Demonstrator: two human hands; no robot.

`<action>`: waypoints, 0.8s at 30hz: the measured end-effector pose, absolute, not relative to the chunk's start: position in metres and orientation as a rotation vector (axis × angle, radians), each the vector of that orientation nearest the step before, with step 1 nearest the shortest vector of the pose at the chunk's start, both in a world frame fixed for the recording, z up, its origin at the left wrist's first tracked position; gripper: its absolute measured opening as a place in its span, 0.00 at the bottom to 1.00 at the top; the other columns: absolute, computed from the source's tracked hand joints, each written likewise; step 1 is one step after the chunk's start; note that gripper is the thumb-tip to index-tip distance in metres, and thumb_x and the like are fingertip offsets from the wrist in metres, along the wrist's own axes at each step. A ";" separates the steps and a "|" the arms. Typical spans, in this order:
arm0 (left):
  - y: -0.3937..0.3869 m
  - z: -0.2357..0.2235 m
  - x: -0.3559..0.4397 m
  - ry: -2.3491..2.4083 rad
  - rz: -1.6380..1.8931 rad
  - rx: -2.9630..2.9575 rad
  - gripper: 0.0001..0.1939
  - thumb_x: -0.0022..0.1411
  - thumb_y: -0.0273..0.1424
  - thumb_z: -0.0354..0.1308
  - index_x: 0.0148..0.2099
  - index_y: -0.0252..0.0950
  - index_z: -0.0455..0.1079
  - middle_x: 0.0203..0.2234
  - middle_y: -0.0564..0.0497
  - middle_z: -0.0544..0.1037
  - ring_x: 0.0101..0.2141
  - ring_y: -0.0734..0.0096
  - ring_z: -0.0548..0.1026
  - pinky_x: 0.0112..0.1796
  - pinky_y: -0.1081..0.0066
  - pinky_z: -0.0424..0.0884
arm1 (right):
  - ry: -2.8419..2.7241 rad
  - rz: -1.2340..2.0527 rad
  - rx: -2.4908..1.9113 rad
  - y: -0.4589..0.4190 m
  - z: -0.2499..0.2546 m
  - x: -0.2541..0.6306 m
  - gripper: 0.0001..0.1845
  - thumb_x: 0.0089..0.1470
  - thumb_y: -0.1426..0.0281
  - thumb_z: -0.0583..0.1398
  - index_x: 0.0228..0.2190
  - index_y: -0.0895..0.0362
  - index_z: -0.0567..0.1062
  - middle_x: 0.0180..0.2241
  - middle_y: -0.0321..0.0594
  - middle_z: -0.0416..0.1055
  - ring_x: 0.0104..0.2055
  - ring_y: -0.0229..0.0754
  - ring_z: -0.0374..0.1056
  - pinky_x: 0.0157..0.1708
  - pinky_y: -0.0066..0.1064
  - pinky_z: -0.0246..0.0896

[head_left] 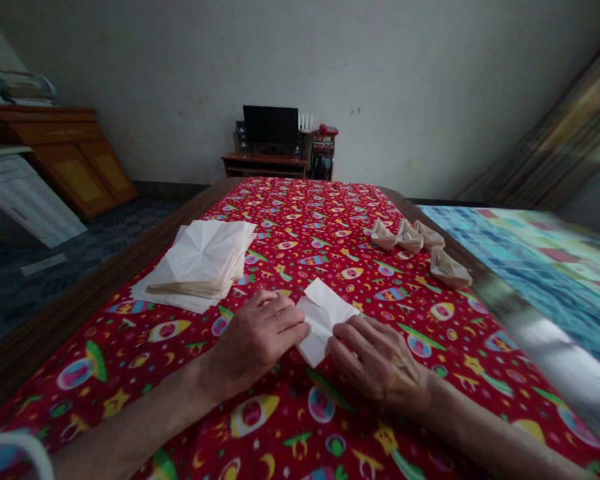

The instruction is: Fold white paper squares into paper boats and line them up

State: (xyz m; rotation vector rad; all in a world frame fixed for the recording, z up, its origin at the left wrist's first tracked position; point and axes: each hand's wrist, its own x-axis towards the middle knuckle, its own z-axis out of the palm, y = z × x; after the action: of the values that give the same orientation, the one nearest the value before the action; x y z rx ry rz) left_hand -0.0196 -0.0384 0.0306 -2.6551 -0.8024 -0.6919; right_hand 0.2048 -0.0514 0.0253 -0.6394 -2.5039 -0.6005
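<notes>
A small white sheet of paper, partly folded, lies on the red patterned cloth in front of me. My left hand has its fingers curled and pressed together at the paper's left edge. On the right edge, my right hand grips the paper with bent fingers; its thumb is mostly hidden. A flap stands slightly raised at the paper's far side. Beyond my left hand sits a stack of creased white papers, its edges uneven.
Several folded paper boats stand at the cloth's right side. Dark wooden edging borders the cloth. A bed with a blue patterned cover is to the right. A monitor on a desk stands by the far wall, with cabinets to the left.
</notes>
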 end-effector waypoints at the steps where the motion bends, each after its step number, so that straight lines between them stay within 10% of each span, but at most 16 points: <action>1: -0.038 0.031 -0.018 -0.797 -0.687 -2.633 0.12 0.68 0.26 0.46 0.41 0.38 0.71 0.33 0.52 0.77 0.38 0.69 0.71 0.42 0.66 0.63 | -2.505 -0.600 -0.621 -0.051 0.025 0.204 0.15 0.60 0.75 0.49 0.25 0.57 0.69 0.24 0.39 0.66 0.27 0.38 0.59 0.25 0.31 0.52; 10: -0.021 0.043 -0.018 -0.698 -0.830 -2.486 0.12 0.67 0.27 0.48 0.47 0.40 0.70 0.44 0.51 0.76 0.47 0.67 0.70 0.46 0.65 0.64 | -2.440 -0.741 -0.588 -0.051 0.041 0.205 0.14 0.59 0.76 0.49 0.27 0.57 0.71 0.29 0.42 0.70 0.29 0.40 0.61 0.27 0.34 0.51; 24: -0.003 -0.003 -0.047 -1.154 -0.720 -2.841 0.23 0.59 0.16 0.43 0.51 0.36 0.70 0.49 0.48 0.74 0.50 0.68 0.70 0.51 0.65 0.67 | -2.633 -0.069 -0.776 -0.029 0.008 0.210 0.14 0.63 0.70 0.50 0.28 0.59 0.71 0.27 0.39 0.66 0.29 0.36 0.59 0.27 0.27 0.51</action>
State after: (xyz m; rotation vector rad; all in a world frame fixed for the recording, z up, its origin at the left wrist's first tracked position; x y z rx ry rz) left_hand -0.0474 -0.0033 -0.0028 -2.8407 -1.1538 -0.7199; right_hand 0.2097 -0.0294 0.0079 -0.7755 -2.6327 -0.0689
